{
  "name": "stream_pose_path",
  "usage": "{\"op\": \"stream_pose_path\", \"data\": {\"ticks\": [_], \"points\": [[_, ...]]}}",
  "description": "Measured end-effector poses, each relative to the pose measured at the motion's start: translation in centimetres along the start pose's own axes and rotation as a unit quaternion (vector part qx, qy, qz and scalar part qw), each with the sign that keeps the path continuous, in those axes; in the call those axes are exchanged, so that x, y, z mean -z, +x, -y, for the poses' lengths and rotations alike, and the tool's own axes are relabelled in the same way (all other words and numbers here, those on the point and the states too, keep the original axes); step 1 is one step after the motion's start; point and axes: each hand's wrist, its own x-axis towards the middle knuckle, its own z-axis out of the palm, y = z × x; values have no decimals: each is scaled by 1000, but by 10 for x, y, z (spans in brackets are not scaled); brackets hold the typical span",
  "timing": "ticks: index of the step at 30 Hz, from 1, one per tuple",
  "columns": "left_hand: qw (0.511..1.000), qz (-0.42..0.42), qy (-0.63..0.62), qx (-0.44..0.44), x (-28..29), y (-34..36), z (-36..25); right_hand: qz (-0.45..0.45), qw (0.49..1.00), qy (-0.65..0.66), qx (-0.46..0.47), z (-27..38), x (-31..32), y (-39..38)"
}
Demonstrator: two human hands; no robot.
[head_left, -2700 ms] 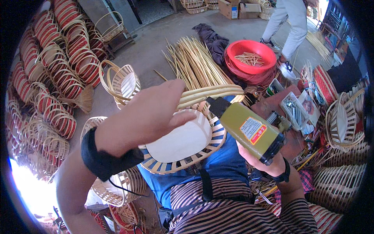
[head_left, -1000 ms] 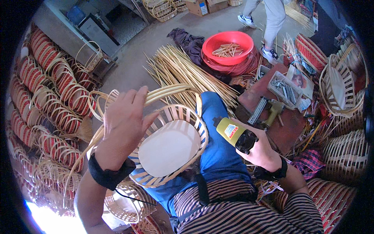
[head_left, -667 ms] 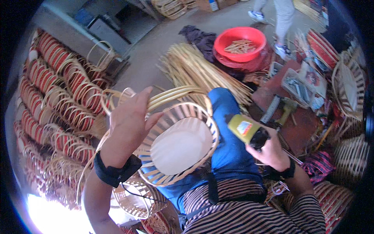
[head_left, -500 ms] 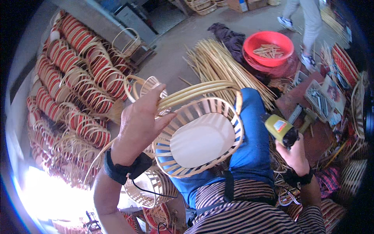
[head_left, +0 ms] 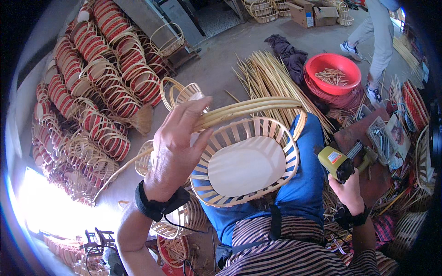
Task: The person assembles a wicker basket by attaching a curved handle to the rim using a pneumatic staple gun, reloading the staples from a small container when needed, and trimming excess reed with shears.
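My left hand [head_left: 175, 138] is closed round the left part of a cane handle made of several thick strips side by side. This handle [head_left: 253, 106] arches over an oval woven basket [head_left: 294, 158] with slatted sides and a flat pale base [head_left: 246, 165]. The basket rests tilted on my lap, above my blue trousers [head_left: 309, 138], its inside facing up. A long loose end of cane [head_left: 120, 172] sticks out to the left behind my wrist. Off to the right, apart from the basket, my right hand [head_left: 347, 191] grips a yellow-green nail gun [head_left: 335, 162] by its handle.
Stacked red-and-tan baskets [head_left: 103, 92] fill the left side. Ahead lie a bundle of cane sticks [head_left: 271, 80] and a red basin [head_left: 329, 87] with short sticks. A person's legs [head_left: 380, 46] are at the far right. A tray of metal pieces [head_left: 378, 133] sits beside the nail gun.
The whole view has shifted, so the surroundings appear further right. Both hands keep their holds on the handle and the nail gun. The walking person's legs have changed stance slightly.
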Motion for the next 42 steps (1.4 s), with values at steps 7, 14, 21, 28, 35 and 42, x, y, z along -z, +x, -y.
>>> {"op": "stream_pose_path", "data": {"ticks": [7, 14, 21, 28, 35, 42], "points": [[994, 34, 78, -73, -2, 2, 8, -11, 981, 20, -192, -60, 14, -5], [976, 113, 177, 59, 41, -25, 37, -143, 917, -170, -332, -180, 79, -48], [990, 20, 73, 115, 17, -33, 49, -165, 798, -365, -451, -281, 109, -102], [989, -128, 54, 54, -18, -36, 48, -157, 752, -420, -483, -298, 95, -115], [984, -128, 103, 64, -18, -18, 17, -147, 758, -434, -464, -282, 97, -99], [983, -108, 143, 47, -29, -5, -2, -138, 936, -315, -75, -124, 67, 39]]}}
